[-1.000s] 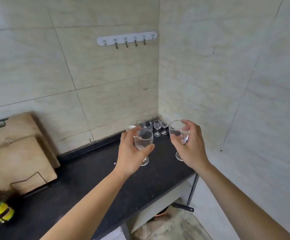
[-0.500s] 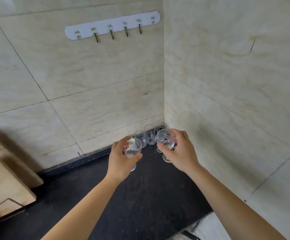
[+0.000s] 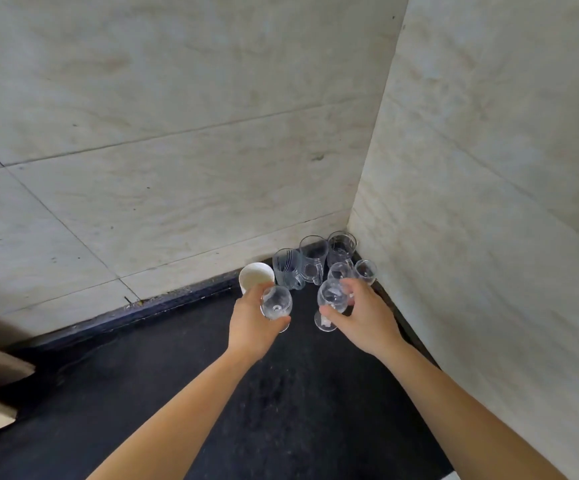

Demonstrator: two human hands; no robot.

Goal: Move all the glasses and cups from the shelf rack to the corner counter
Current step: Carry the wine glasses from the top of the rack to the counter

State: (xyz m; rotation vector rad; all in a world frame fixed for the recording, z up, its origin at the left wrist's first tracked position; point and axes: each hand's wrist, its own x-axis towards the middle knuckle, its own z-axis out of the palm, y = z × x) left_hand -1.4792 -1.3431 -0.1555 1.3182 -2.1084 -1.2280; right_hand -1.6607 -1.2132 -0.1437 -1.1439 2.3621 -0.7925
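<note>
Head view: the left hand (image 3: 250,322) grips a wine glass (image 3: 277,303), the right hand (image 3: 366,318) a second glass (image 3: 330,299), both beside the corner glasses (image 3: 314,259), probably just above the surface (image 3: 281,410). Next: lower gently, release.

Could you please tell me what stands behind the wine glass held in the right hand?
Two small stemmed glasses stand right behind the wine glass, then glass mugs in the corner. The right hand and the glass cover their stems and feet.

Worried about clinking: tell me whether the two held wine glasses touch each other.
Apart. The head view shows a strip of dark counter between the left-held glass and the right-held glass.
</note>
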